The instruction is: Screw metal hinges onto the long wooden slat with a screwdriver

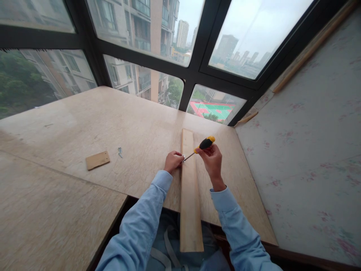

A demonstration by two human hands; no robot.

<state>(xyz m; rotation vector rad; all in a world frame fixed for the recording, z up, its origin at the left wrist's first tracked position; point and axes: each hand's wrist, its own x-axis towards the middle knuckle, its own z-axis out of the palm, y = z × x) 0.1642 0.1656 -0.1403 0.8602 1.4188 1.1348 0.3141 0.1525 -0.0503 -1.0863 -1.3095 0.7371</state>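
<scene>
A long pale wooden board (190, 210) lies lengthwise in front of me, its near end jutting past the stone edge. My right hand (212, 161) is closed around a yellow-and-black screwdriver (205, 143), held at a slant with its shaft pointing down and left. The tip reaches a small metal bracket (184, 157) at the board's left edge. Thumb and finger of my left hand (173, 162) pinch at this bracket. Whether a screw sits under the tip is too small to tell.
Several loose screws (120, 152) and a small brown wooden plate (97, 160) with holes lie to the left on the stone slab (146, 124). Dark-framed windows (194, 75) rise behind it. A flowered wall (304, 158) stands close on the right.
</scene>
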